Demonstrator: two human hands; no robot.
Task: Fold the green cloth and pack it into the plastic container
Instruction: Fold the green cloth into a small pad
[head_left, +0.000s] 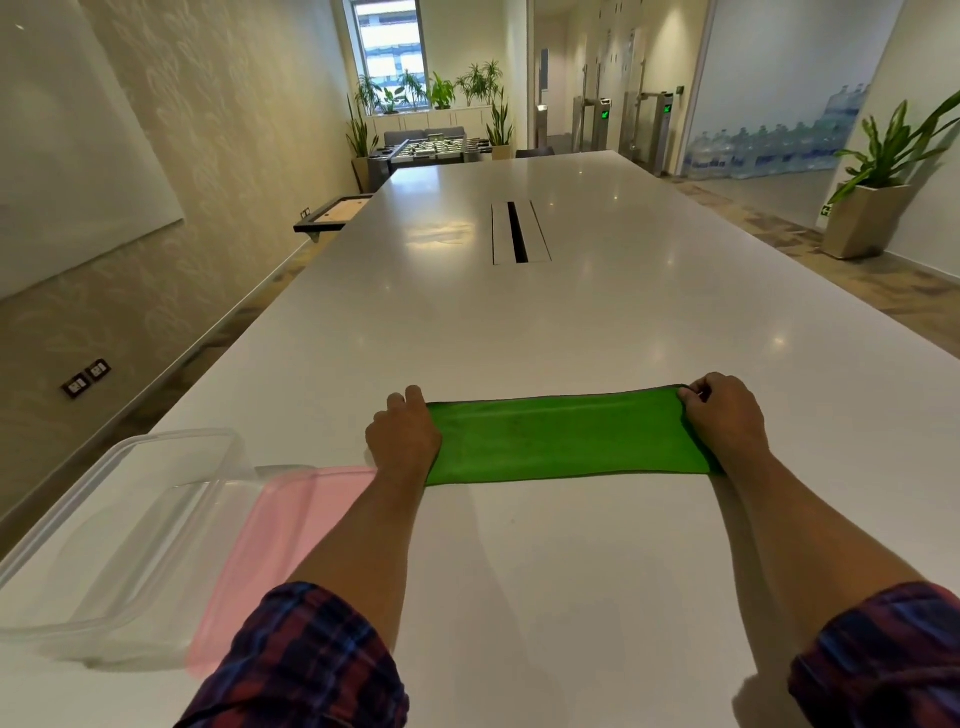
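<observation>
The green cloth (561, 436) lies flat on the white table as a long folded strip running left to right. My left hand (402, 434) rests on its left end with fingers curled over the edge. My right hand (724, 415) covers the right end, its fingertips pinching the far right corner. A clear plastic container (117, 525) stands open at the near left of the table, with nothing in it. Its pink lid (270, 551) lies flat beside it, partly under my left forearm.
The long white table (519, 322) stretches far ahead, with a cable slot (517, 233) in its middle. The table's left edge runs close beside the container. Potted plants, a foosball table and turnstiles stand far off in the room.
</observation>
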